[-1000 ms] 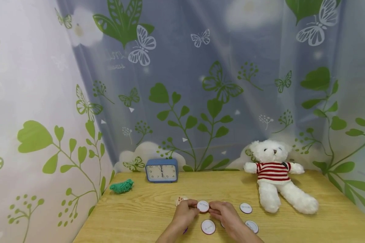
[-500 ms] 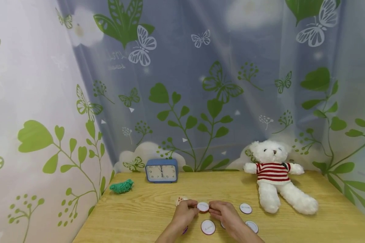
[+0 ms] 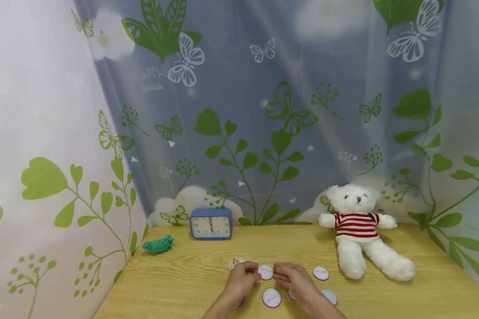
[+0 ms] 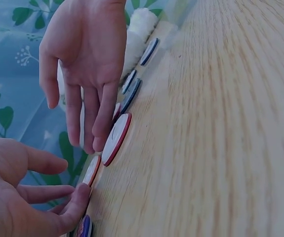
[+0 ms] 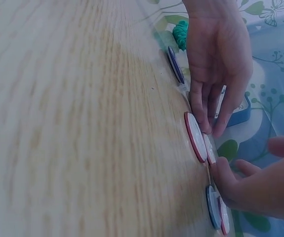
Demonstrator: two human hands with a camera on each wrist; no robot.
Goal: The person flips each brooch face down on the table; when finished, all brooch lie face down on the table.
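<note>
A round pin badge (image 3: 265, 272), white back and red rim, lies on the wooden table between my two hands. My left hand (image 3: 241, 279) is at its left edge, fingers loosely bent, fingertips right at the rim in the left wrist view. On the other side my right hand (image 3: 295, 281) has its fingers extended beside the rim; its palm (image 4: 90, 54) faces the left hand. Nearer to me lies another white-backed badge (image 3: 271, 297) with a red rim. A third badge (image 3: 291, 294) is mostly hidden under the right hand. A purple-edged badge (image 3: 241, 302) peeks out by the left wrist.
Two more white-backed badges (image 3: 321, 273) lie to the right. A patterned round piece (image 3: 236, 263) sits behind the left hand. At the back stand a blue clock (image 3: 210, 224) and a white teddy bear (image 3: 357, 228); a green yarn bundle (image 3: 158, 244) lies at left.
The badge between my hands has come down slightly, from a small tilt to lying flatter. Both hands stay at nearly the same spot, and the view has shifted a little.
</note>
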